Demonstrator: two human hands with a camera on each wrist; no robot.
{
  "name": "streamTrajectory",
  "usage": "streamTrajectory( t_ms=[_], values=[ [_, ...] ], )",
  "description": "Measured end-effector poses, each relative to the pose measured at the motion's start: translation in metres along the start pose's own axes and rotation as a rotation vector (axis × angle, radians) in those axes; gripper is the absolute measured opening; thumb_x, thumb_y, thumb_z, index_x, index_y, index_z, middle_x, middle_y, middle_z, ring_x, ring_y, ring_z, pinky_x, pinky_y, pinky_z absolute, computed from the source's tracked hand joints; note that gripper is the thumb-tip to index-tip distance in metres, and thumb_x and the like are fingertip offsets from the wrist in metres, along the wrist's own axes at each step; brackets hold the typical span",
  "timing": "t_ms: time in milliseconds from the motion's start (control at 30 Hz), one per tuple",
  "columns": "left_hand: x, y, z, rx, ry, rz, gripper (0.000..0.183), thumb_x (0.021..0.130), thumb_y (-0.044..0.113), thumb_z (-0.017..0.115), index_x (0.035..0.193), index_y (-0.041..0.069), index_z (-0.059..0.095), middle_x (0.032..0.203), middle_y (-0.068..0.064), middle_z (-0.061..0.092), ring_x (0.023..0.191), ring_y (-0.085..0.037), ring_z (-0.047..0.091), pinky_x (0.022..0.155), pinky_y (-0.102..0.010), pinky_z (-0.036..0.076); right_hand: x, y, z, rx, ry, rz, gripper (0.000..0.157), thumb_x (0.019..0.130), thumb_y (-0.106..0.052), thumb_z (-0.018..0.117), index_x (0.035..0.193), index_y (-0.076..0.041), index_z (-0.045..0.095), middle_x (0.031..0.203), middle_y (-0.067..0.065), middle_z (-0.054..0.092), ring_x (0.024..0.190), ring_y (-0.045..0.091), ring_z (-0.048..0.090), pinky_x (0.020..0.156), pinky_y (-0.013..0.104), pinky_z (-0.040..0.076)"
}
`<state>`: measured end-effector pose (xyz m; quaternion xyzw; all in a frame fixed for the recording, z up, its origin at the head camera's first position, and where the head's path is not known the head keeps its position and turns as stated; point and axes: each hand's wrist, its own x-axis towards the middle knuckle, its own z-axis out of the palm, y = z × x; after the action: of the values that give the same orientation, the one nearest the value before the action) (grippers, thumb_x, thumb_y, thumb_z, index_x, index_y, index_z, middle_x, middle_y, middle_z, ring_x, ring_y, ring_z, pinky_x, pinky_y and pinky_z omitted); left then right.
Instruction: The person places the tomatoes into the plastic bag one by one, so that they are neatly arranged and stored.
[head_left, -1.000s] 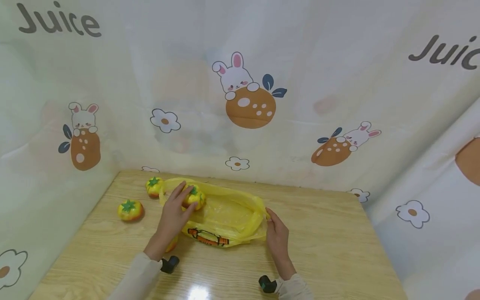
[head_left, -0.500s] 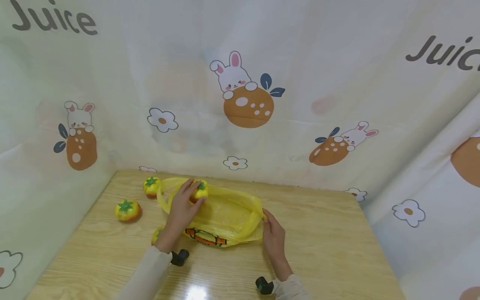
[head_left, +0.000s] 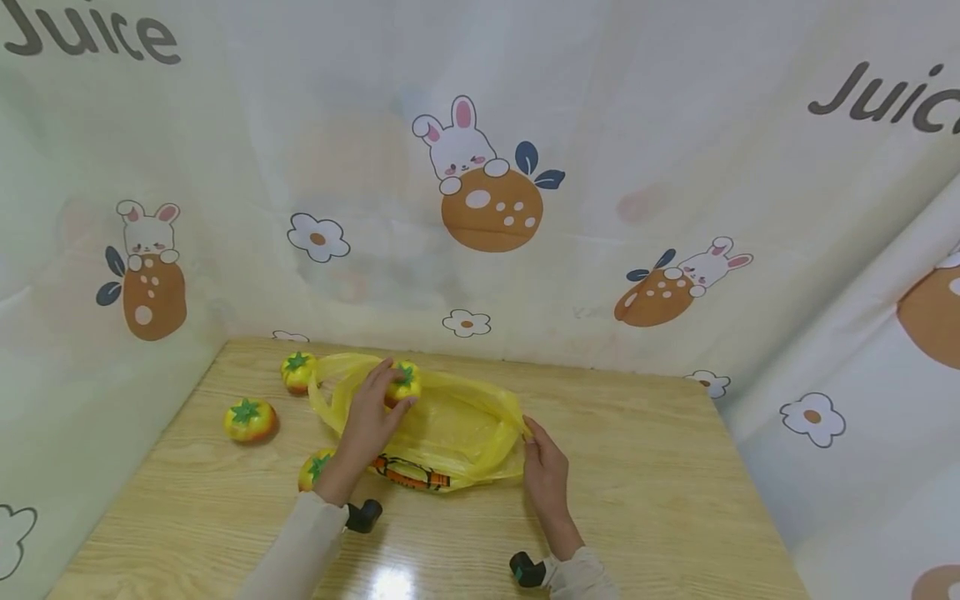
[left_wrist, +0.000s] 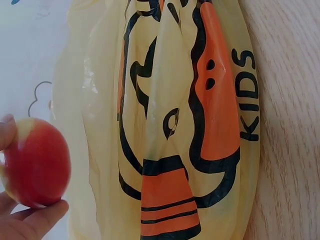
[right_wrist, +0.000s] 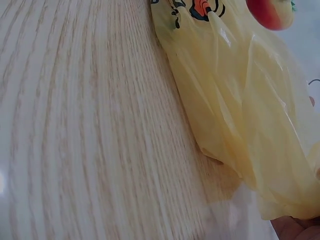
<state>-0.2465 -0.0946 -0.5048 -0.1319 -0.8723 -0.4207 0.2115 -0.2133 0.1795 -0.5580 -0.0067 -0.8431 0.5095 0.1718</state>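
Observation:
My left hand (head_left: 367,421) holds a yellow-and-red toy fruit (head_left: 406,383) with a green leafy top between thumb and fingers. In the head view the fruit overlaps the mouth of a yellow plastic bag (head_left: 463,425), toward its far left part. The left wrist view shows the fruit's smooth red underside (left_wrist: 42,165), with fingertips (left_wrist: 52,212) below it. My right hand (head_left: 547,475) pinches the bag's right edge, and the bag's mouth gapes between both hands. An orange and black print with the word KIDS marks the bag's front (left_wrist: 220,100).
Three similar fruits lie on the wooden table (head_left: 645,500) left of the bag: one at the back (head_left: 298,372), one farther left (head_left: 251,421), one beside the left forearm (head_left: 313,472). A patterned curtain (head_left: 600,275) stands behind the table.
My left hand has carried the fruit slightly right and back over the bag's mouth. The near fruit by the forearm shows more now. My right hand keeps its hold on the bag's edge.

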Motion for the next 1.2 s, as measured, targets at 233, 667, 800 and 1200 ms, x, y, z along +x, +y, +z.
streamTrajectory(
  t_ms=[233, 667, 800, 1200],
  values=[
    [0.0019, 0.0007, 0.0023, -0.008, 0.008, -0.004, 0.028, 0.088, 0.017, 0.074, 0.107, 0.004, 0.058, 0.143, -0.024, 0.049, 0.127, -0.043, 0.052, 0.096, -0.054, 0.049, -0.0003, 0.0028, 0.0018, 0.0, -0.018, 0.03, 0.038, 0.099, 0.002, 0.048, 0.134, -0.004, 0.059, 0.134, 0.015, 0.061, 0.114, 0.027, 0.06, 0.1, 0.048, 0.046],
    [0.0042, 0.0051, 0.0084, -0.048, -0.025, 0.003, 0.041, 0.085, 0.015, 0.076, 0.122, 0.003, 0.061, 0.14, -0.023, 0.052, 0.128, -0.042, 0.051, 0.101, -0.055, 0.045, -0.0012, 0.0006, -0.0018, -0.003, -0.024, 0.044, 0.038, 0.099, 0.002, 0.047, 0.134, -0.003, 0.059, 0.135, 0.016, 0.06, 0.124, 0.029, 0.056, 0.104, 0.049, 0.044],
    [0.0039, 0.0066, 0.0083, -0.058, -0.03, 0.001, 0.047, 0.086, 0.015, 0.075, 0.129, 0.006, 0.059, 0.141, -0.023, 0.051, 0.128, -0.042, 0.051, 0.1, -0.055, 0.046, -0.0012, 0.0009, -0.0021, -0.003, -0.029, 0.05, 0.038, 0.099, 0.003, 0.046, 0.134, -0.004, 0.059, 0.135, 0.015, 0.061, 0.112, 0.025, 0.059, 0.1, 0.047, 0.046],
    [0.0022, 0.0039, 0.0088, -0.05, -0.034, -0.012, 0.043, 0.086, 0.017, 0.075, 0.126, 0.006, 0.061, 0.144, -0.021, 0.048, 0.127, -0.043, 0.052, 0.097, -0.055, 0.048, -0.0019, 0.004, -0.0001, -0.003, -0.042, 0.062, 0.039, 0.098, 0.003, 0.046, 0.135, -0.002, 0.058, 0.136, 0.016, 0.059, 0.129, 0.032, 0.053, 0.106, 0.051, 0.042]
  ],
)
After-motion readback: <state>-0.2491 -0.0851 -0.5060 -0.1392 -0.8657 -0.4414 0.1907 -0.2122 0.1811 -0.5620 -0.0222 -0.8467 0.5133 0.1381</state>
